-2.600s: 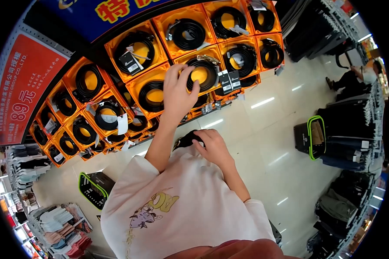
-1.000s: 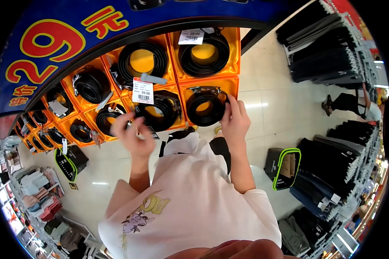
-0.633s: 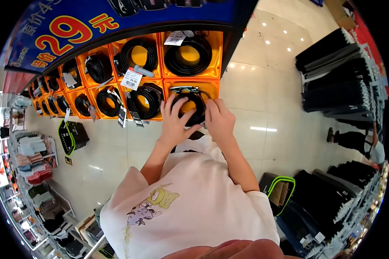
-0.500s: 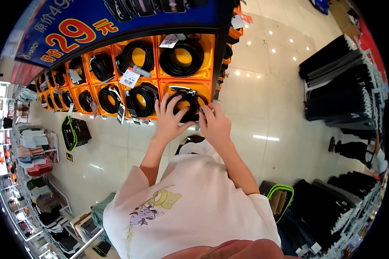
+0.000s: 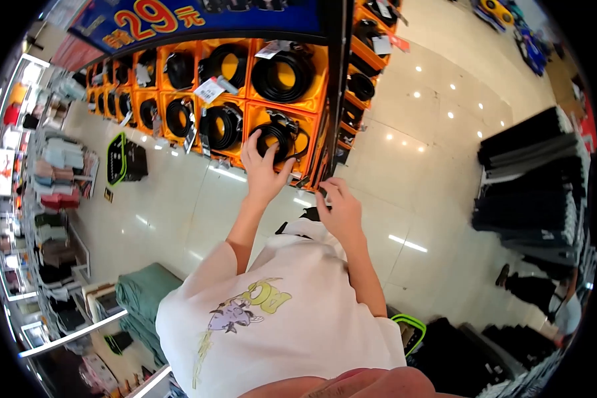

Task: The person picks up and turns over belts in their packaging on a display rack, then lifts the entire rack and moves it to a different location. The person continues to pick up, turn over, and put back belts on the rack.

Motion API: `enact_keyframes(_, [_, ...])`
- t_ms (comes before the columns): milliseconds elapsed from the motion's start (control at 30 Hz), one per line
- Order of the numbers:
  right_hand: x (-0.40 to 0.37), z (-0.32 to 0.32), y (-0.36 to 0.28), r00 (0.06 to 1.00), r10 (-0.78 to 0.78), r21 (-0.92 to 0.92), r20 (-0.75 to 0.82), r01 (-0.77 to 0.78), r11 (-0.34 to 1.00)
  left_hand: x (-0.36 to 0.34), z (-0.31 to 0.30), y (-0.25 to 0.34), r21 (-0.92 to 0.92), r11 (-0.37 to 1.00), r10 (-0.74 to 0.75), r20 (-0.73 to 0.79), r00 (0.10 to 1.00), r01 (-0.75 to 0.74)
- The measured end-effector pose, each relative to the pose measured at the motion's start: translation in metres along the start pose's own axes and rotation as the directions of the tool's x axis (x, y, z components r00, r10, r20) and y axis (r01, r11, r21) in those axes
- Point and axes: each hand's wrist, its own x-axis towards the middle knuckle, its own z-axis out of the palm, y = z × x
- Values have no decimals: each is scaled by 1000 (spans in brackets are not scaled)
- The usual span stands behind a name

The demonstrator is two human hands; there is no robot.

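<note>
A black belt (image 5: 270, 140) lies loosely coiled in an orange box (image 5: 310, 126) at the near right corner of the display. Its strap end stands away from the coil on the right side. My left hand (image 5: 264, 174) grips the lower left of this coil, fingers on its left side and thumb below. My right hand (image 5: 343, 209) is at the box's front right corner, its fingers closed by a small dark piece that I cannot make out. Another coiled belt (image 5: 283, 76), with a white price tag (image 5: 272, 48), sits in the box behind.
Rows of boxed belts (image 5: 222, 126) run left under a blue price sign (image 5: 146, 23). More boxes are on the rack's right side. A black basket with a green rim (image 5: 127, 159) stands on the tiled floor (image 5: 404, 179). Dark trousers (image 5: 530, 159) hang at right, near a person (image 5: 544, 295).
My right hand has moved away from the coil to the box's front corner. My left hand stays at the coil. The view has shifted, showing more of the rack's right side.
</note>
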Motion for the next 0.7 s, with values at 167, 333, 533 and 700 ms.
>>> enact_keyframes(167, [3,-20,34,993,104,11,56,-104,994,5,1,17,-90,961,-246,170,954,263])
enact_keyframes(333, [22,-32,63,982,75,57,173,-87,995,11,7,21,-69,964,-246,129,961,256])
enact_keyframes(533, [72,-69,111,953,-7,13,304,4,1000,19,17,55,-297,714,-663,2,748,634])
enact_keyframes(700, [115,-78,143,896,-119,34,429,115,993,25,26,60,103,816,-577,83,812,569])
